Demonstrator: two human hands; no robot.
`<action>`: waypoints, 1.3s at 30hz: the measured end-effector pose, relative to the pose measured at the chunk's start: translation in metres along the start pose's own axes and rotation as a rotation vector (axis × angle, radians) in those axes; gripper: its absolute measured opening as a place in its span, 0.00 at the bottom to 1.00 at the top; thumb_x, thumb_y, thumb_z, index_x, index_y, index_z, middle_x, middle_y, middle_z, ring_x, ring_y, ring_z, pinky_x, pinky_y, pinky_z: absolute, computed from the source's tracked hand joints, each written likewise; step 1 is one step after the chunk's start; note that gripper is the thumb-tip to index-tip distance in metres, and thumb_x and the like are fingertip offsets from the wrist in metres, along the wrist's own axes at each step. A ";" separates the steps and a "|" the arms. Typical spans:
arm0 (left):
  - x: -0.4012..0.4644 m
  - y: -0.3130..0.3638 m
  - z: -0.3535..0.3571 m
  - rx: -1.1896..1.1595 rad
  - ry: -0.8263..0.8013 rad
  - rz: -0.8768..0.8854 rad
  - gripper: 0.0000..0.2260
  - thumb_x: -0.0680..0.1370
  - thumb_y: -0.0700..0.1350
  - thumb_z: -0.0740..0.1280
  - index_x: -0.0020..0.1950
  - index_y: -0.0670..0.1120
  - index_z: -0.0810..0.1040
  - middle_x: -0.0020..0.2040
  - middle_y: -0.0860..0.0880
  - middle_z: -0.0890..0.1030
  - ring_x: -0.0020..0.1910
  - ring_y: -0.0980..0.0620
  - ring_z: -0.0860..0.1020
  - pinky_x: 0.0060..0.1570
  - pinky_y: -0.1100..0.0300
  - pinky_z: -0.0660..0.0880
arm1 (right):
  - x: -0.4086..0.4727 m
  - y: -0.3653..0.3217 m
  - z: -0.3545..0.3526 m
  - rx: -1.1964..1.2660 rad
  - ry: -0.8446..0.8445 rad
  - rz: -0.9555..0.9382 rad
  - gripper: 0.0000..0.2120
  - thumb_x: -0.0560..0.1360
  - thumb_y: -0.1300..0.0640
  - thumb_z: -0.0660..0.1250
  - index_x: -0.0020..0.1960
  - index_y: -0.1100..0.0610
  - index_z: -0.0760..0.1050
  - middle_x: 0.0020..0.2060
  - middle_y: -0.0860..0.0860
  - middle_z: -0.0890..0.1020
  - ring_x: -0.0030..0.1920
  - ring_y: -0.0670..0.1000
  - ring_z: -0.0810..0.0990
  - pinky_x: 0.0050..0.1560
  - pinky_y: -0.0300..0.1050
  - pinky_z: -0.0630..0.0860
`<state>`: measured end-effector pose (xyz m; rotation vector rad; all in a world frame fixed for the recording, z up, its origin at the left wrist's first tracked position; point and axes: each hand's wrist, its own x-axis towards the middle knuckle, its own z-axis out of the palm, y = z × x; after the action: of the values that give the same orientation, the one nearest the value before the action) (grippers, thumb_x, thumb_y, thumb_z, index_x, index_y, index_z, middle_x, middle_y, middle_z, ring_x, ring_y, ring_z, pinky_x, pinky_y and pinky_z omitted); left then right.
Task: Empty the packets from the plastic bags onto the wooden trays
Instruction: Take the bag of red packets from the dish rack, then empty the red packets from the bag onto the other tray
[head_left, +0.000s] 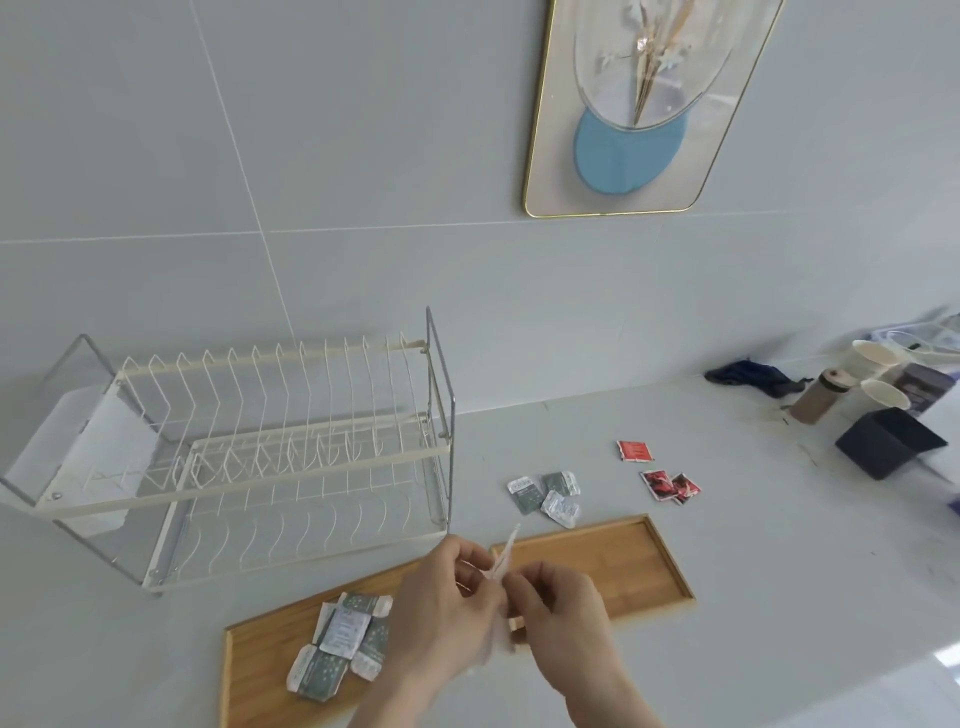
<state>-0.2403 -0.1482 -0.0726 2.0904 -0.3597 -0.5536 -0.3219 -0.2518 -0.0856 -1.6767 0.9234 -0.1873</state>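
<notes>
Several grey-green packets (343, 642) heaped on wooden tray (260, 670).

the hands (498, 603) hide where the wooden trays (613, 566) meet; the plastic bag (501, 558) is blurred.

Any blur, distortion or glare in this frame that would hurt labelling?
Head view: both hands, left and right, and the thin plastic bag between them are motion-smeared; wide-angle lens tilts the dish rack and wall picture; lighting even, slight glare on the picture only.
</notes>
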 end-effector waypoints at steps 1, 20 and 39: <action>0.003 0.005 0.004 0.011 0.038 -0.013 0.04 0.69 0.48 0.69 0.43 0.54 0.78 0.36 0.54 0.83 0.36 0.57 0.81 0.40 0.57 0.77 | 0.005 0.003 -0.008 -0.090 0.043 -0.027 0.11 0.78 0.59 0.66 0.38 0.54 0.81 0.31 0.51 0.87 0.35 0.49 0.85 0.40 0.50 0.83; 0.051 0.061 0.098 0.297 -0.121 0.312 0.40 0.70 0.52 0.77 0.74 0.69 0.56 0.68 0.71 0.61 0.71 0.68 0.61 0.70 0.64 0.60 | 0.095 -0.040 -0.209 0.094 -0.350 -0.159 0.12 0.79 0.68 0.56 0.38 0.62 0.71 0.43 0.63 0.87 0.48 0.66 0.84 0.50 0.56 0.80; 0.068 0.116 0.217 -0.648 -0.070 -0.174 0.08 0.75 0.40 0.74 0.53 0.44 0.82 0.46 0.44 0.87 0.43 0.51 0.86 0.38 0.63 0.78 | 0.126 0.094 -0.203 0.666 -0.392 0.083 0.24 0.70 0.51 0.76 0.64 0.58 0.79 0.59 0.59 0.85 0.61 0.60 0.83 0.59 0.57 0.81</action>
<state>-0.2987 -0.3956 -0.0961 1.4829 -0.0215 -0.7334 -0.3955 -0.4911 -0.1432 -1.0049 0.5454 -0.0888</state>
